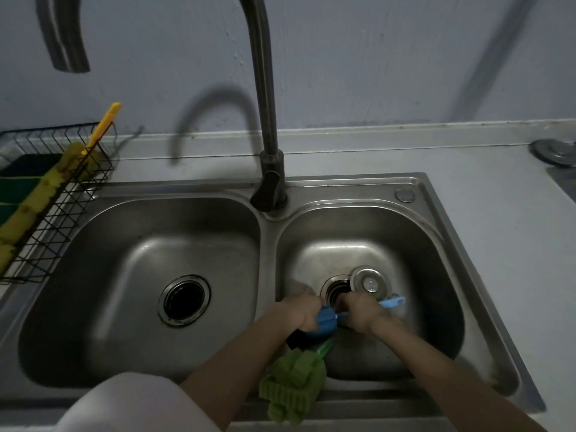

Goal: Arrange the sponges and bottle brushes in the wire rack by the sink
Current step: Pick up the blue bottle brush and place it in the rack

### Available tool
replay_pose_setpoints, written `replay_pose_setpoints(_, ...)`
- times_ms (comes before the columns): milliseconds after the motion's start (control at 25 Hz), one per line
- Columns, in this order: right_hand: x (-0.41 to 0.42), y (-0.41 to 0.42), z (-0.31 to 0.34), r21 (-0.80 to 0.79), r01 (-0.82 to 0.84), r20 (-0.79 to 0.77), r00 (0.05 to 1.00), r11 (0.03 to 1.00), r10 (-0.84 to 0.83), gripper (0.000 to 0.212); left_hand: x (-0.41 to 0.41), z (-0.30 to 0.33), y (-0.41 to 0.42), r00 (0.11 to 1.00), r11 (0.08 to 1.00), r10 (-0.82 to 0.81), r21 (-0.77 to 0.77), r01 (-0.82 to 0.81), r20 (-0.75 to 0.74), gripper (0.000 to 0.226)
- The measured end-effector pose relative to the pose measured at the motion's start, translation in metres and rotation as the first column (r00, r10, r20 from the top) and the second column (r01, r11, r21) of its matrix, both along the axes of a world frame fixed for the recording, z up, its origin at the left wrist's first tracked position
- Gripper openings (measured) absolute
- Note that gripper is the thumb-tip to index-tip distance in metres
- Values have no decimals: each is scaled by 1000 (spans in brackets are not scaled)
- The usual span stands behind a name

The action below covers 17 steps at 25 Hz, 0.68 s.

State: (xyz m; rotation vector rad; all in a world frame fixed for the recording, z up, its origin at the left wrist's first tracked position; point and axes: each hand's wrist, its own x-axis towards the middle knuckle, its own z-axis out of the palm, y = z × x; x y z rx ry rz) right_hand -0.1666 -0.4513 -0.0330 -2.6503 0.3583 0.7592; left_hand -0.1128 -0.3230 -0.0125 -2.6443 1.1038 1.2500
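Both my hands are down in the right basin of the steel sink [436, 194]. My left hand [300, 311] grips the blue sponge head of a blue bottle brush [327, 321], and my right hand [363, 313] grips its blue handle, whose tip sticks out to the right. A green bottle brush [294, 389] lies under my left forearm, its sponge head over the sink's front rim. Something dark sits just beneath my left hand. The black wire rack [62, 210] stands left of the sink, holding a yellow bottle brush [104, 127] and several yellow-and-green sponges [31, 201].
A tall steel tap [265, 98] rises between the two basins. A round drain plug [369, 280] lies beside the right drain. The left basin has an open drain [184, 299]. A grey round object [554, 151] rests on the counter at far right.
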Motion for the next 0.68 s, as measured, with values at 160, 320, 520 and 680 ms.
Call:
replay_pose_setpoints(160,11,-9,20,20,49,142,988,999,-52,19,0,10,2,997,987,72,-143,-73,-11,49)
replay_pose_setpoints(320,21,-16,43,213,108,286,944,971,-167,19,5,34,3,982,922,170,-364,-130,81,41)
replay_pose_setpoints(520,32,4,74,620,287,434,649,730,-625,24,8,60,17,917,735,399,-603,-309,16,39)
replay_pose_setpoints(680,34,28,94,826,297,271,535,479,-800,25,3,69,36,890,612,456,-715,-338,-31,38)
